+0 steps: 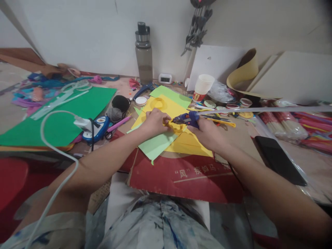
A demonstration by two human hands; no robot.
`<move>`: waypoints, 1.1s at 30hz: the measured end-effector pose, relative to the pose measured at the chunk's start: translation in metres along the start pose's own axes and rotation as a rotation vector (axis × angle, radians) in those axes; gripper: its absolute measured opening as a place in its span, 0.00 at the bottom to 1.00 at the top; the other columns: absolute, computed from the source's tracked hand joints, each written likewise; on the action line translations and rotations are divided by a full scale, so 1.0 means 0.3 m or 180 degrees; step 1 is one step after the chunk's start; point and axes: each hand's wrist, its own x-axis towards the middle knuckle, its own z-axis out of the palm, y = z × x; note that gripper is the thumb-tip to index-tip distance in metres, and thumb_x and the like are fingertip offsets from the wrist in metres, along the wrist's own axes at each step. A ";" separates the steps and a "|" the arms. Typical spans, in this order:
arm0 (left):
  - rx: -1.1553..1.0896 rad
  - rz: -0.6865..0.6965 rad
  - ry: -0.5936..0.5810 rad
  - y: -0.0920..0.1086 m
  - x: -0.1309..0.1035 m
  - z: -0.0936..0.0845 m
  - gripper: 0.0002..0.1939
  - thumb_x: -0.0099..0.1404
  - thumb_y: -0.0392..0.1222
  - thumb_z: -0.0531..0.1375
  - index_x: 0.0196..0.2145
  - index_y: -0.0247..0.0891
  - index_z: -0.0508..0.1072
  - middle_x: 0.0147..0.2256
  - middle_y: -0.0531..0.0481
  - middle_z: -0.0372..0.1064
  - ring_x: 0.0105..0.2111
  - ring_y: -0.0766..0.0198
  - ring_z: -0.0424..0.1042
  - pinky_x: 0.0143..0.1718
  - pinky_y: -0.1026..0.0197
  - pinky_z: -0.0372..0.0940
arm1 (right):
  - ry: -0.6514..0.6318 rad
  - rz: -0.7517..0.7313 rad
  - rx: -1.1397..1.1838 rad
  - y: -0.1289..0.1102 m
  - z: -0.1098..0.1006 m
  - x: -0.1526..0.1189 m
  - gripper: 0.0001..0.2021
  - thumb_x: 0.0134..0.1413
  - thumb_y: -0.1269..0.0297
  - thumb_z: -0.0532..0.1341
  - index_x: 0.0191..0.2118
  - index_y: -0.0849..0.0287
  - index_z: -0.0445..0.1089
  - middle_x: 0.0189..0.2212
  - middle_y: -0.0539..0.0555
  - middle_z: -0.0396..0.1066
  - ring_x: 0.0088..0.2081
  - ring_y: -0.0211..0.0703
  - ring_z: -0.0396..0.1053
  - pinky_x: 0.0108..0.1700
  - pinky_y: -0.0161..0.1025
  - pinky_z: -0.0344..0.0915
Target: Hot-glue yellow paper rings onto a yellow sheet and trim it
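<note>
- Over the middle of the desk, the right hand (207,132) is wrapped around the handle of a blue glue gun (191,118), whose nozzle points toward the left hand.
- From the gun's rear, a long clear glue stick (249,110) stretches out to the right, and a small red light shows on the body.
- Left of the nozzle, the left hand (155,123) has its fingers curled in a pinch at a small yellow piece (178,128); blur hides exactly how the fingertips meet it.
- That small piece lies just beside the nozzle, above a yellow sheet (193,145); whether nozzle and piece touch, I cannot tell.
- Under the left wrist, a pale green sheet (158,145) overlaps the yellow one, and both rest on a red board (166,178) at the desk's near edge.
- Behind the hands stand a grey bottle (144,64), a small white clock (165,79) and a stack of paper cups (204,84).
- To the left lie a dark green sheet (100,100), a blue power strip (97,130) with a white plug (83,123), and a pink pen (119,123).
- On the right, near the forearm, lies a black phone (280,160).
</note>
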 end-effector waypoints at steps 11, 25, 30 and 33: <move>-0.0069 -0.0021 0.0019 -0.007 -0.005 -0.001 0.23 0.52 0.50 0.71 0.46 0.43 0.79 0.41 0.48 0.79 0.53 0.47 0.66 0.51 0.47 0.57 | -0.0022 0.0091 -0.0006 -0.005 -0.021 0.020 0.11 0.63 0.63 0.58 0.46 0.61 0.71 0.44 0.63 0.78 0.46 0.55 0.74 0.43 0.41 0.65; -0.0196 0.0132 0.0151 -0.032 0.001 0.012 0.22 0.51 0.50 0.74 0.42 0.40 0.80 0.38 0.47 0.79 0.51 0.47 0.67 0.52 0.46 0.57 | 0.0057 -0.0277 0.0843 0.079 0.076 0.037 0.16 0.62 0.61 0.58 0.52 0.61 0.70 0.47 0.61 0.77 0.47 0.56 0.73 0.49 0.47 0.67; -0.0249 0.0128 0.0208 -0.030 -0.004 0.014 0.21 0.50 0.50 0.75 0.41 0.41 0.80 0.38 0.48 0.78 0.50 0.48 0.67 0.51 0.46 0.56 | -0.0286 -0.0036 0.0600 0.064 0.022 0.026 0.15 0.63 0.60 0.57 0.51 0.61 0.71 0.49 0.62 0.76 0.49 0.55 0.72 0.50 0.45 0.66; -0.0247 0.0102 0.0196 -0.026 -0.007 0.011 0.20 0.51 0.50 0.75 0.40 0.41 0.80 0.38 0.48 0.78 0.50 0.48 0.67 0.52 0.46 0.56 | -0.0397 0.0117 0.0445 0.054 -0.004 0.018 0.12 0.63 0.61 0.58 0.47 0.60 0.72 0.47 0.62 0.77 0.47 0.54 0.73 0.48 0.43 0.66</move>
